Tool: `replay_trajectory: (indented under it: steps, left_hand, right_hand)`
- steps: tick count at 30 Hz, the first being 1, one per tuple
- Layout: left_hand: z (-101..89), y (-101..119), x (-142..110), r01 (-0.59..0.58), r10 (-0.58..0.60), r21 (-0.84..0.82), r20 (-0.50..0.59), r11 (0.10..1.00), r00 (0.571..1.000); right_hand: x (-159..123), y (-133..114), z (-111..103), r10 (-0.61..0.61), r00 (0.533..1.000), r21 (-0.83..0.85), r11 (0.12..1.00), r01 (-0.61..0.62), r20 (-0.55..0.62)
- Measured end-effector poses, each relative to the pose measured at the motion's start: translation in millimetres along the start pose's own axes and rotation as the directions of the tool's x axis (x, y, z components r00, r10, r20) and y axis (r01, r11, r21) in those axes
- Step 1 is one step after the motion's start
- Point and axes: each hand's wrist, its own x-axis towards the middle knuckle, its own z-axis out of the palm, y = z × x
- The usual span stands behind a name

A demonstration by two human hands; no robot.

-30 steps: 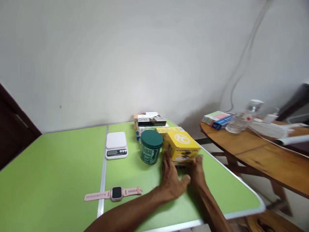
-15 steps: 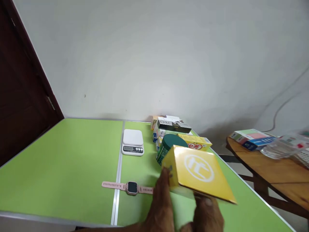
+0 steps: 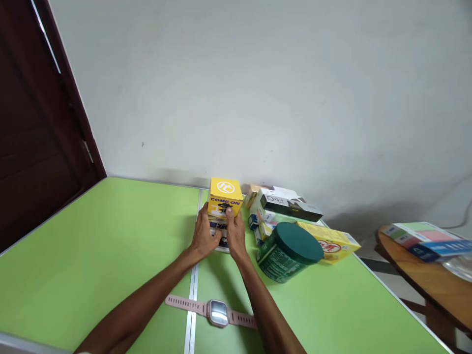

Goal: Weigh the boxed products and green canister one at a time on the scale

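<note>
Over there, the left hand (image 3: 204,237) and right hand (image 3: 236,235) clasp the yellow box (image 3: 225,189) above the scale (image 3: 222,249), at twelve o'clock from the watch (image 3: 218,313). Uneven release could tip it; a careless right forearm could bump the tub (image 3: 289,253), four o'clock from the box.

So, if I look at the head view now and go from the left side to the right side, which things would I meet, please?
Dark door → yellow "COME ON" box → green tub → yellow carton → flat multicoloured box on the wooden table.
</note>
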Motion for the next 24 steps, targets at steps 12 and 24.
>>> replay_trajectory:
  steps: [12, 24]
  left_hand:
    - [-17.1, -28.6, 4.7, 0.035, -0.05, 0.157, 0.091, 0.987, 0.995]
    - [-86.1, -82.9, -28.8, 0.163, -0.158, 0.163, -0.044, 0.973, 0.986]
  right_hand:
    - [0.6, 14.6, -9.3, 0.033, 0.999, -0.064, 0.997, -0.031, 0.029]
    - [-66.6, 56.9, -58.7, 0.222, 0.975, -0.116, 0.968, -0.223, -0.018]
